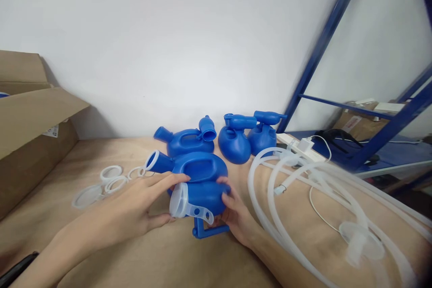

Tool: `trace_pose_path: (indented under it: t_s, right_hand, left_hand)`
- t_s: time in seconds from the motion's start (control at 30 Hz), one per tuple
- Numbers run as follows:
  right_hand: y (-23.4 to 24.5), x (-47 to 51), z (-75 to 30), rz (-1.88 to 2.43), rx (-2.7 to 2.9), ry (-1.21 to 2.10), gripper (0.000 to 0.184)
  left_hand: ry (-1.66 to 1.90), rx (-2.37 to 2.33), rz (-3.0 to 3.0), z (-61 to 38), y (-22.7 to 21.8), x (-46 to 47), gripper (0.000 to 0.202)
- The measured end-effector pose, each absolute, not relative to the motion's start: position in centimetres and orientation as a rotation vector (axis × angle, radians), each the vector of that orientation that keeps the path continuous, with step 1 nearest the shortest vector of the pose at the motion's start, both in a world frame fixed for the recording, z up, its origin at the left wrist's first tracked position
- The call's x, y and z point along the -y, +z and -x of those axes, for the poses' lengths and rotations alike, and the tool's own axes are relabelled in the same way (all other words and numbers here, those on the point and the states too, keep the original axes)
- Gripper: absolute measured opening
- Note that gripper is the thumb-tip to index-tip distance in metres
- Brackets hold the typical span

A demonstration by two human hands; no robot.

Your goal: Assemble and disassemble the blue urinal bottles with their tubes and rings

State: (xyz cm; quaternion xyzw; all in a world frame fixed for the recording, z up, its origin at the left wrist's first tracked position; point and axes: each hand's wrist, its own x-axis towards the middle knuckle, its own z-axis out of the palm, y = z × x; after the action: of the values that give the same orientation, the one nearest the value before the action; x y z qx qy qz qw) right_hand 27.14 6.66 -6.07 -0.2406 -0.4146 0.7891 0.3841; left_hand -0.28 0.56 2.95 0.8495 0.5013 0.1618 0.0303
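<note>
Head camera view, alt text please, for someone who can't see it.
A person's right hand grips a blue plastic piece, left hand at its translucent strapped cap. Blue bottles sit behind; coiled translucent tubing lies right, pale rings left.

- Right hand [238, 218]: some fingers hidden behind the blue capped piece [206, 194].
- Cardboard box [40, 155]: cut off at left; label [51, 131] too small to read.
- Translucent tubing [251, 184]: blurred at right, cut off below.
- Black object [18, 270]: cut off.
</note>
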Motion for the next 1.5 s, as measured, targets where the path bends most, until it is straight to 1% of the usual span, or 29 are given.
trace_pose_path:
  t_s: [0.07, 0.17, 0.3, 0.37, 0.43, 0.5, 0.63, 0.8, 0.97, 1.13, 1.23, 1.37, 1.5]
  right_hand:
    - [-6.2, -6.8, -27.2, 0.614, 1.033, 2.009, 0.066]
    - [-6.5, -7.0, -27.3, 0.635, 1.000, 2.012, 0.066]
    - [-6.8, -7.0, -27.2, 0.653, 0.986, 2.003, 0.066]
    - [-6.9, -6.9, -27.2, 0.649, 0.980, 2.008, 0.065]
    - [-7.0, -6.9, -27.1, 0.642, 0.972, 2.014, 0.063]
    - [-7.1, -6.9, -27.1, 0.630, 0.962, 2.022, 0.061]
    - [-7.2, -7.0, -27.1, 0.626, 0.918, 2.049, 0.061]
    - [-7.2, -7.0, -27.0, 0.641, 0.846, 2.067, 0.069]
    - [-7.4, -6.9, -27.1, 0.643, 0.859, 2.087, 0.071]
    - [-7.5, -7.0, -27.2, 0.686, 0.857, 2.079, 0.074]
    - [-7.3, -6.9, -27.2, 0.695, 0.880, 2.067, 0.074]
    - [-7.4, -6.8, -27.2, 0.672, 0.927, 2.066, 0.070]
    - [-7.5, -6.8, -27.1, 0.652, 0.941, 2.062, 0.067]
  left_hand:
    - [0.538, -1.469, -2.717, 0.2, 2.6, -0.8, 0.064]
    - [0.591, -1.378, -2.806, 0.1, 2.1, -1.1, 0.060]
    - [0.565, -1.387, -2.814, 0.2, 2.0, -1.0, 0.063]
    - [0.526, -1.395, -2.808, 0.4, 2.2, -0.8, 0.068]
    - [0.478, -1.400, -2.809, 0.6, 2.5, -0.6, 0.078]
    - [0.446, -1.395, -2.823, 0.6, 2.9, -0.4, 0.082]
    - [0.504, -1.368, -2.849, 0.4, 3.0, -0.5, 0.071]
    - [0.573, -1.266, -2.884, 0.3, 2.5, -0.9, 0.072]
    - [0.639, -1.153, -2.836, 0.6, 2.5, -1.2, 0.065]
    - [0.685, -1.156, -2.807, 0.3, 2.3, -1.3, 0.065]
    - [0.695, -1.151, -2.809, 0.0, 2.4, -1.3, 0.064]
    - [0.810, -1.147, -2.855, -0.7, 3.0, -1.4, 0.058]
    - [0.855, -1.152, -2.878, -1.1, 3.1, -1.4, 0.058]
